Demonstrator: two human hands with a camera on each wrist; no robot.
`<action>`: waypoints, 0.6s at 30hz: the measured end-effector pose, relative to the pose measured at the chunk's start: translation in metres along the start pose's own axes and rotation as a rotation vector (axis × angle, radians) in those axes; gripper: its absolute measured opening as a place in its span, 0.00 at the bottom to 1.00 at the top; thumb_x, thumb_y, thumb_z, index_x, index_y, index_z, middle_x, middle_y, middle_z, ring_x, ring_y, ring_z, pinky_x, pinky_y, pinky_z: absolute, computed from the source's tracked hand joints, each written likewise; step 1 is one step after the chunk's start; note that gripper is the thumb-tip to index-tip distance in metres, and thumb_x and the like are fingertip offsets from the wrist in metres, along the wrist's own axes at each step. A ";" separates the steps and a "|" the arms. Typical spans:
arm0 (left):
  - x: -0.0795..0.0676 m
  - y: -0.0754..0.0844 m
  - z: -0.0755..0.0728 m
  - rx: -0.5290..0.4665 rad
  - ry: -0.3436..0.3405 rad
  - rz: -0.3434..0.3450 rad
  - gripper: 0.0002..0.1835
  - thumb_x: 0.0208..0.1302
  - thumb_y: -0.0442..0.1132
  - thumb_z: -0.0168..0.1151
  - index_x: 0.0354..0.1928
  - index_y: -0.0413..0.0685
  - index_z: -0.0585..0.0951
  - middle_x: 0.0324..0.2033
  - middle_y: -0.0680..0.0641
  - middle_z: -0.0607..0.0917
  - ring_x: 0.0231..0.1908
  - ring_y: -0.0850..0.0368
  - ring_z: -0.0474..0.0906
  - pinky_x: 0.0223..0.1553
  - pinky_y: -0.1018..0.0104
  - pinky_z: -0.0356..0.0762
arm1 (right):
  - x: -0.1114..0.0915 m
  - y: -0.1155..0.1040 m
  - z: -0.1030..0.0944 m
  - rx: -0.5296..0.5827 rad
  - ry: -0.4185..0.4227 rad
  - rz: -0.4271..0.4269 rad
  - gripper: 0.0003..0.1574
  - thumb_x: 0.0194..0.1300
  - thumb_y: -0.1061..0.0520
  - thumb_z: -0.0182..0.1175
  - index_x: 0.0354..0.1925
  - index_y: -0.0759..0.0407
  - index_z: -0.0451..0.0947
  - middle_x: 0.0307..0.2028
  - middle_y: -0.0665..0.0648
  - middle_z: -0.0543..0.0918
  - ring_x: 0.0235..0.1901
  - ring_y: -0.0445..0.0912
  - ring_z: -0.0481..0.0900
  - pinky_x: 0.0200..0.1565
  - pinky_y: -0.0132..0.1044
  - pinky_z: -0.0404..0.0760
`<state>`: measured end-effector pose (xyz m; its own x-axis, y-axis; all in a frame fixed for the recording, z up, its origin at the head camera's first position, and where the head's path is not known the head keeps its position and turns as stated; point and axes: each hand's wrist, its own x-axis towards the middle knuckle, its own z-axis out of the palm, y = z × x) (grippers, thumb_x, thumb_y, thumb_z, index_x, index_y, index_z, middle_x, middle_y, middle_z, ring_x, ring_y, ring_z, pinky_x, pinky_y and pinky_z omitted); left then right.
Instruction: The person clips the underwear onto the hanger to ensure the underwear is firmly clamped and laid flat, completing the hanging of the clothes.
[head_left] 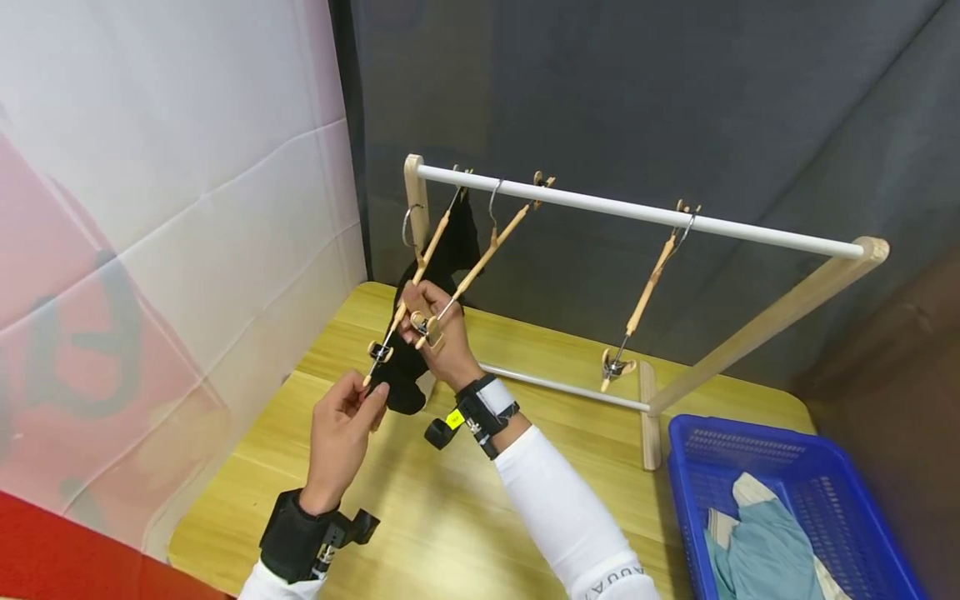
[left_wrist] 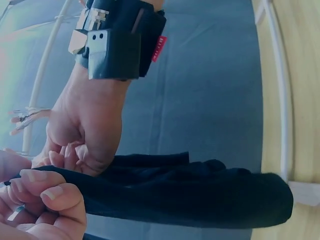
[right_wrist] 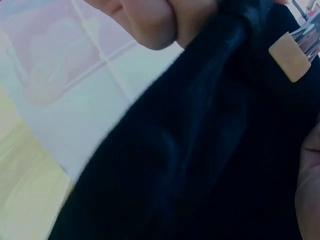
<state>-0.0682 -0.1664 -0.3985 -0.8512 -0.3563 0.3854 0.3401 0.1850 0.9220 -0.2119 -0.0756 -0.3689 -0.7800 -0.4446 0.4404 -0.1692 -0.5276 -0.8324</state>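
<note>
A black garment [head_left: 455,242] hangs from the leftmost clip hanger [head_left: 432,242], its folds trailing toward the tabletop. At the hanger's near end my left hand [head_left: 341,425] pinches the garment's upper edge between thumb and fingers, just beyond a metal clip [head_left: 381,352]. My right hand [head_left: 444,342] has its fingers curled at the middle of that hanger and grips the cloth's top edge; the exact hold is partly hidden. In the left wrist view both hands meet the black cloth [left_wrist: 200,200]. A clip's tan pad [right_wrist: 290,57] lies against the cloth in the right wrist view.
A white rail [head_left: 600,202] on a wooden stand [head_left: 780,325] carries two more clip hangers, one [head_left: 495,246] close beside my right hand and another [head_left: 648,287] farther right. At right, a blue basket [head_left: 678,467] holds light blue and cream clothing [head_left: 768,542]. A pale wall sheet [head_left: 187,208] borders the left.
</note>
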 end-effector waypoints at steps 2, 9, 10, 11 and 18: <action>0.004 0.001 0.001 -0.014 -0.003 0.012 0.13 0.67 0.30 0.58 0.26 0.37 0.67 0.18 0.45 0.70 0.17 0.56 0.64 0.18 0.65 0.58 | 0.002 -0.005 0.002 0.019 -0.013 -0.007 0.15 0.74 0.59 0.48 0.28 0.61 0.69 0.19 0.51 0.72 0.15 0.39 0.68 0.17 0.28 0.65; 0.013 0.005 0.002 -0.054 -0.011 0.070 0.12 0.67 0.27 0.56 0.26 0.36 0.66 0.18 0.43 0.69 0.17 0.52 0.63 0.19 0.65 0.57 | 0.007 -0.017 0.007 0.044 0.011 0.034 0.14 0.75 0.62 0.45 0.30 0.58 0.70 0.19 0.50 0.72 0.15 0.40 0.67 0.17 0.28 0.64; 0.014 0.006 0.002 -0.053 -0.019 0.077 0.12 0.67 0.26 0.56 0.26 0.36 0.66 0.18 0.42 0.69 0.17 0.53 0.63 0.19 0.65 0.57 | 0.007 -0.018 0.007 0.045 0.018 0.034 0.15 0.75 0.63 0.45 0.29 0.58 0.70 0.19 0.51 0.71 0.15 0.40 0.67 0.18 0.28 0.64; 0.015 0.007 0.002 -0.050 -0.023 0.083 0.12 0.67 0.26 0.56 0.26 0.36 0.66 0.18 0.42 0.69 0.17 0.54 0.63 0.19 0.66 0.57 | 0.009 -0.019 0.007 0.046 0.026 0.032 0.15 0.75 0.64 0.44 0.29 0.58 0.70 0.19 0.51 0.71 0.16 0.41 0.67 0.18 0.28 0.65; 0.021 0.014 0.006 -0.050 -0.022 0.133 0.13 0.67 0.27 0.57 0.25 0.37 0.66 0.17 0.43 0.69 0.17 0.55 0.63 0.18 0.65 0.57 | 0.017 -0.025 0.007 0.008 0.070 0.006 0.19 0.75 0.64 0.44 0.26 0.54 0.71 0.18 0.49 0.72 0.16 0.40 0.67 0.19 0.28 0.66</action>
<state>-0.0843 -0.1656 -0.3780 -0.8056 -0.3111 0.5041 0.4698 0.1828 0.8636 -0.2170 -0.0748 -0.3386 -0.8212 -0.3962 0.4107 -0.1600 -0.5311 -0.8321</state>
